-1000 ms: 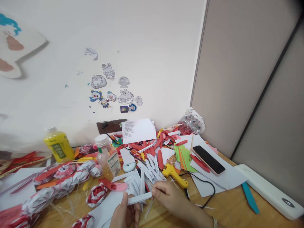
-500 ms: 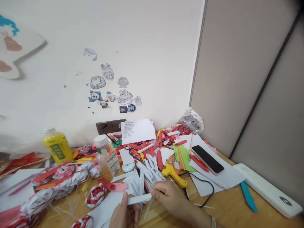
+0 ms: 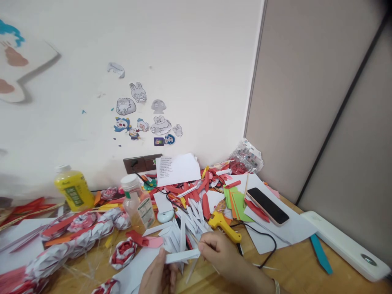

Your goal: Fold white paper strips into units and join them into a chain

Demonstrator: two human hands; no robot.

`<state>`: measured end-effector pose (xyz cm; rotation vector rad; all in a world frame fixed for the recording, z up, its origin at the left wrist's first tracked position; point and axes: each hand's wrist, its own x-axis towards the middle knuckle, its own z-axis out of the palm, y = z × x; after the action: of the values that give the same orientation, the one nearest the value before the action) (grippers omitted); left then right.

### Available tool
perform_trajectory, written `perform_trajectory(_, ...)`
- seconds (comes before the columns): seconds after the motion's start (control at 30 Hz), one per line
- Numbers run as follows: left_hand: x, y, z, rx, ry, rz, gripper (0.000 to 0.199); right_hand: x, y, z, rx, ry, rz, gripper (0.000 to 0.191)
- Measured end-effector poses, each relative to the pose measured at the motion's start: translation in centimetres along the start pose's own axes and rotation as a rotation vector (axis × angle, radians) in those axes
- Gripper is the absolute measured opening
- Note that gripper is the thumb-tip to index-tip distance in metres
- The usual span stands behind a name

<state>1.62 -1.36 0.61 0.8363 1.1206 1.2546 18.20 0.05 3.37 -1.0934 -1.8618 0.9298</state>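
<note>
Left hand: the thumb and fingers of the left hand (image 3: 157, 274) close on the left end of a folded white paper strip (image 3: 183, 256).
Right hand: the right hand (image 3: 219, 252) pinches its fingertips together beside the strip's other end; I cannot tell what is between them.
Paper strip: nearly level above the wooden table (image 3: 298, 263), between the hands.
Behind the hands: a pile of folded white strips (image 3: 183, 232), with red strips (image 3: 206, 205) farther back.
Glue gun: 1 yellow glue gun (image 3: 225, 226), lying just behind the right hand.
Phone: 1 phone (image 3: 268, 206) with a dark screen, on white paper at the right.
Bottles: 1 yellow bottle (image 3: 75, 192) and 1 clear bottle (image 3: 139, 206) with a white cap, at the left.
Rosette: 1 red and white paper rosette (image 3: 123, 253), left of the strip.
</note>
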Motion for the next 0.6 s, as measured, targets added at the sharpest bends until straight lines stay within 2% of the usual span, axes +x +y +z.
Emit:
perform_trajectory(0.23,0.3,-0.3,-0.7,-0.05,-0.061,-0.057,0.048,0.0,0.7,0.2,0.063,-0.001,0.023,0.027)
perform_trajectory(0.37,0.5,-0.3,-0.3,-0.085,-0.165,-0.032,0.052,0.5,1.4,0.2,0.114,0.117,0.086,0.029)
perform_trajectory(0.4,0.4,-0.2,-0.2,-0.058,-0.189,-0.042,0.057,0.6,1.6,0.2,0.13,0.167,0.102,0.029)
perform_trajectory(0.5,-0.1,0.0,0.2,0.105,-0.119,0.055,0.045,0.8,1.8,0.0,0.154,0.313,0.13,0.036)
perform_trajectory(0.6,-0.5,0.1,0.3,0.251,-0.109,0.097,0.044,0.8,2.0,0.0,0.012,0.332,0.105,0.046)
